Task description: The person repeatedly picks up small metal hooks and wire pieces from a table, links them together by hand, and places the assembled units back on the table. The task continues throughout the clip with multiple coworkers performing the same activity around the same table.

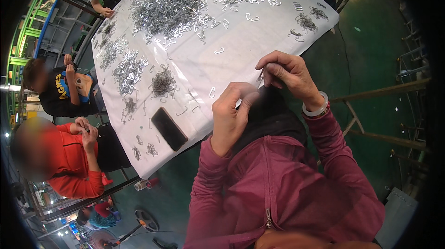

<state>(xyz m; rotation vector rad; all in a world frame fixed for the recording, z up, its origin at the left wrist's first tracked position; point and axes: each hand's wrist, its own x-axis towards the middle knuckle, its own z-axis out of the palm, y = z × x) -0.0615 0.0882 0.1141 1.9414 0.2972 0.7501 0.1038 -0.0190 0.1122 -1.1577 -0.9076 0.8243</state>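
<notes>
Over my lap, at the near edge of the white-covered table [199, 63], both hands are close together. My left hand [232, 114] is closed in a pinch; a bit of silver metal shows by its thumb, probably one of the hooks. My right hand [287, 75] pinches a thin wire piece [261, 75] between thumb and fingers, pointing down toward the left hand. Most of both pieces is hidden by fingers. Just beyond my left hand lie a loose silver hook [212, 92] and thin curved wires [181, 111]. Another silver hook [219, 50] lies farther in.
A large heap of silver hooks [169, 8] covers the far table, with smaller piles and a wire pile [163, 82]. A dark phone [169, 128] lies near the left edge. Co-workers sit along the left side, one in a red jacket [74, 156]. A fan [146, 220] stands behind.
</notes>
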